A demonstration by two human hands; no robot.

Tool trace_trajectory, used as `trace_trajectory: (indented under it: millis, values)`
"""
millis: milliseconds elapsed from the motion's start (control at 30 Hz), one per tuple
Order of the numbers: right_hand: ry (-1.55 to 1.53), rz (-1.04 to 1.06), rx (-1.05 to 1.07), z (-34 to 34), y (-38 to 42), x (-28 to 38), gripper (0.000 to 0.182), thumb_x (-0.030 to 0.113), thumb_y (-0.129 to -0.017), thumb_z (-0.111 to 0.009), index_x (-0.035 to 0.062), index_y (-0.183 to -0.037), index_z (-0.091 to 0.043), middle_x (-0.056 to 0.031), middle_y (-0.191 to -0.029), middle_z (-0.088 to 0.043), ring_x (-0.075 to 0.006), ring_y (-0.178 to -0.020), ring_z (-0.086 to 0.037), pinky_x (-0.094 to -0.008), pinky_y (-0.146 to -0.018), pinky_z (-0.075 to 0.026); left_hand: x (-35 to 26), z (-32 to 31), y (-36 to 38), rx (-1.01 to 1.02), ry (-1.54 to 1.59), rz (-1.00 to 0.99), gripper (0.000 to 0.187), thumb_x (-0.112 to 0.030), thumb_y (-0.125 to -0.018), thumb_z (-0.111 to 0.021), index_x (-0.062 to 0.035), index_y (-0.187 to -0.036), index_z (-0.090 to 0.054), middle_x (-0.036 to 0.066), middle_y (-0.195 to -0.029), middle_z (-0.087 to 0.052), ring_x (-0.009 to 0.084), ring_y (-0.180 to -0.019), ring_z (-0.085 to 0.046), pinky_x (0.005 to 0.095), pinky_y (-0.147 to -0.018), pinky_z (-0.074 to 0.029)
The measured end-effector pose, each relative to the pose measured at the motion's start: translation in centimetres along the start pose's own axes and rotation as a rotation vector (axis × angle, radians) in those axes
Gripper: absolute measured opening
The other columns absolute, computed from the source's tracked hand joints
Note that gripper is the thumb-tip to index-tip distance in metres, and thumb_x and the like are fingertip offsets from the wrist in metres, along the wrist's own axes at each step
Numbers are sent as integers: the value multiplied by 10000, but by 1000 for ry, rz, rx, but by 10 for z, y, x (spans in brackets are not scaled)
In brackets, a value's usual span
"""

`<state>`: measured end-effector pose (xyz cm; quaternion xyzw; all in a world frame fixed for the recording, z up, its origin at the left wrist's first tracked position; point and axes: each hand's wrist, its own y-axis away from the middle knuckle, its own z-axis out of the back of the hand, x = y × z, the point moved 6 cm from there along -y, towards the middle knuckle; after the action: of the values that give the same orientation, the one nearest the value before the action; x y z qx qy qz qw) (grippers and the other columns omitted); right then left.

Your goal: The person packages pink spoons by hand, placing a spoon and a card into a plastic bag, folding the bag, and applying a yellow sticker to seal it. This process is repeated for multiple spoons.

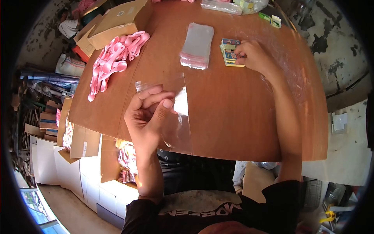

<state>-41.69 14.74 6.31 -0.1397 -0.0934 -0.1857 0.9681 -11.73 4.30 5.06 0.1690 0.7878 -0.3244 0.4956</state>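
My left hand (pixel 148 113) is closed with thumb and fingers pinching a clear plastic bag (pixel 181 132), which hangs over the table's near side and catches the light. Farther off, on the right, my right hand (pixel 255 56) has its curled fingers on the right edge of a stack of small printed cards (pixel 228 46). A pale band crosses the stack. Whether the fingers grip one card or several is hidden. Left of the cards lies a pile of flat clear bags (pixel 198 39) with pinkish ends. A heap of pink plastic spoons (pixel 113 62) sits at the table's left.
The brown table (pixel 233 117) has an open cardboard box (pixel 119 19) at its far left. Plastic packs (pixel 222 6) and a green-and-white item (pixel 270 19) lie along the far edge. Below on the left, cartons (pixel 85 140) hold packed goods. Another person (pixel 70 25) is beyond the box.
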Motion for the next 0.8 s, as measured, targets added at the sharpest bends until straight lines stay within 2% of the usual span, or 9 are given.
trace_trajectory:
  millis: [67, 200, 300, 333, 400, 600, 633, 700, 800]
  values:
    - [19, -2, 37, 4, -1, 3, 241, 105, -644, -761, 22, -864, -709, -154, -812, -674, -302, -777, -654, -390, -692, -506, 4, 4, 1, -18, 10, 21, 254, 18, -851, -654, 68, -1083, -565, 167, -936, -679, 175, -814, -654, 299, -696, -556]
    - [-5, 69, 124, 8, -1, -3, 189, 106, -688, -723, 4, -846, -703, -128, -739, -657, -269, -669, -622, -366, -642, -475, -1, 4, 5, -97, -36, 30, 214, -46, -894, -621, 75, -1069, -599, 172, -940, -677, 191, -839, -661, 304, -708, -555]
    - [-48, 8, 75, 57, 13, 46, 114, 100, -790, -672, 1, -845, -684, -81, -696, -639, -147, -616, -583, -290, -586, -442, -4, 12, 4, -111, -82, 3, 207, -58, -905, -608, 80, -1058, -615, 176, -918, -686, 212, -780, -676, 301, -698, -557]
    - [-56, 15, 84, 63, 14, 50, 114, 100, -790, -672, 1, -845, -684, -81, -696, -639, -147, -616, -583, -290, -586, -442, -4, 13, 4, -113, -87, 11, 207, -54, -903, -609, 80, -1060, -616, 178, -909, -690, 212, -750, -678, 299, -691, -558]
    - [-249, 43, -22, 78, 17, 52, 157, 87, -854, -655, -6, -981, -661, -36, -839, -667, -92, -791, -607, -241, -659, -453, -1, 16, 3, -157, -72, 36, 202, -60, -897, -622, 81, -1041, -627, 176, -892, -695, 184, -692, -667, 280, -682, -550]
    - [-601, 93, -360, 101, 42, 87, 146, 70, -885, -633, -29, -992, -641, -42, -865, -654, -90, -785, -588, -241, -703, -464, 11, 17, -2, -131, -160, 159, 194, -77, -881, -658, 76, -1000, -656, 121, -888, -702, 99, -729, -638, 225, -670, -515]
    - [-598, 99, -360, 97, 43, 95, 146, 70, -885, -633, -29, -992, -641, -42, -865, -654, -90, -785, -588, -241, -703, -464, 13, 15, -2, -103, -136, 167, 179, -71, -876, -665, 65, -993, -666, 101, -892, -699, 90, -749, -633, 213, -674, -501]
    - [-938, 165, -332, 86, 42, 109, 131, 51, -885, -628, -38, -982, -637, -48, -872, -653, -94, -786, -586, -248, -704, -467, 14, 8, -1, -72, -130, 167, 169, -59, -875, -664, 63, -992, -669, 96, -894, -698, 92, -764, -635, 213, -682, -501]
    - [-820, 213, -217, 78, 37, 121, 122, 39, -889, -621, -39, -982, -636, -47, -866, -655, -92, -783, -590, -234, -689, -463, 16, 5, 2, 0, -147, 199, 157, -30, -870, -658, 65, -994, -669, 94, -908, -695, 108, -814, -644, 233, -699, -527]
